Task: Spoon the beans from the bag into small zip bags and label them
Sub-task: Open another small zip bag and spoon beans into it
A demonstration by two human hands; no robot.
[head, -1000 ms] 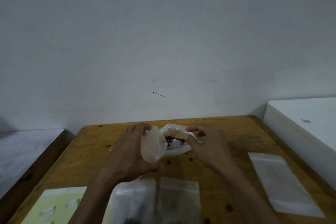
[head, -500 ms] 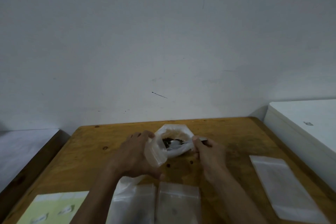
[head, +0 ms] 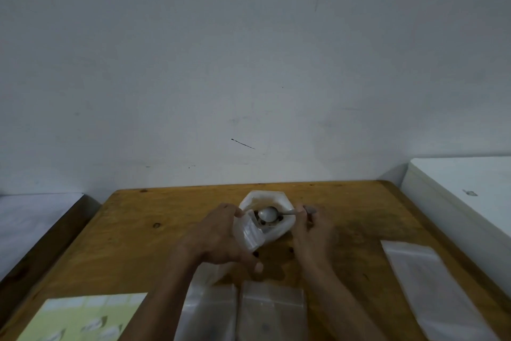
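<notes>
Since the earlier frame my right hand (head: 313,232) has slid the spoon (head: 267,214) over the beans; its fingers pinch the handle. My left hand (head: 218,238) grips a zip bag (head: 250,234) beside the bag (head: 272,203) mid-surface, ready for filling.

A wooden table (head: 143,252) bears the bean bag (head: 273,232), flat zip bags (head: 272,313) and a label sheet (head: 83,315).

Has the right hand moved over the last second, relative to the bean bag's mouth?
Yes. The right hand drew back rightward off the bean bag mouth; it now holds the spoon.
</notes>
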